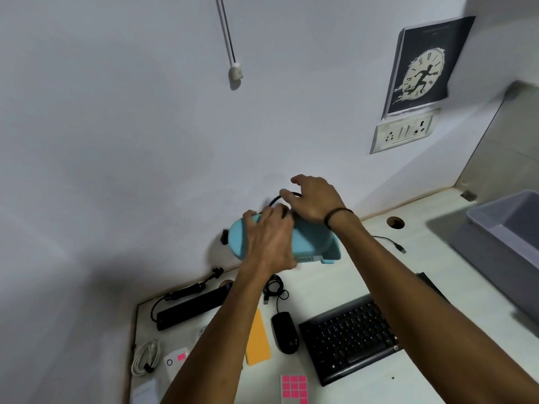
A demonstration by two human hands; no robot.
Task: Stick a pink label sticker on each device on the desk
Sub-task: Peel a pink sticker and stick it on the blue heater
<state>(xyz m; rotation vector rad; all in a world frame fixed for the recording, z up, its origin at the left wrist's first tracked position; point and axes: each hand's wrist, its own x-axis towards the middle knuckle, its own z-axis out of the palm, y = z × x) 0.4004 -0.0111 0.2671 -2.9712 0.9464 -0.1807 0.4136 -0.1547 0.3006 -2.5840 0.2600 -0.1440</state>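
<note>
Head view, device: light-blue rounded plastic device (309,243) at the counter's (364,275) far edge by the wall, long axis left-right.
Left grip: left hand (269,237) spread flat on its top, fingers straight.
Right grip: right hand (313,199) behind it, fingers curled round a black cable (275,199).
Stickers: pink label sheet (294,387) near, well apart from both hands; left arm passes closer.

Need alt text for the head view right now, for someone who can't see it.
Both hands, left hand and right hand, rest on a blue device at the desk's back edge. Nearer lie a keyboard, mouse and pink sticker sheet.
</note>
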